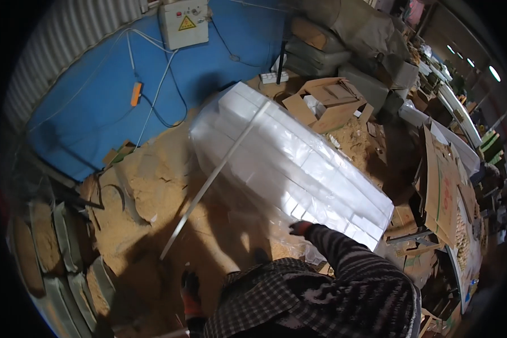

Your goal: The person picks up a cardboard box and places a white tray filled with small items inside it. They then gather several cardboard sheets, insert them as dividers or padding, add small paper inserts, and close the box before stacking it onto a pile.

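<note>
A long stack of white boxes [298, 163] in clear plastic film lies across the middle, slanting from far left to near right. Over its far end rests a thin pale pole [214, 172], whose lower end reaches toward the sandy-coloured floor. My right hand [301, 227], in a dark and red glove, is by the near side of the stack, at the edge of the plastic film [281, 228]; its fingers are too dark to make out. Lower left, my left hand [191, 292] hangs over the floor, gloved in black and orange-red, fingers apart and holding nothing.
An opened brown carton [327, 104] stands behind the stack. Filled sacks [62, 248] are piled at the left, with more bundles at the back. Cables hang from a grey electrical box [184, 23] on the blue wall. Cardboard sheets [440, 191] lean at the right.
</note>
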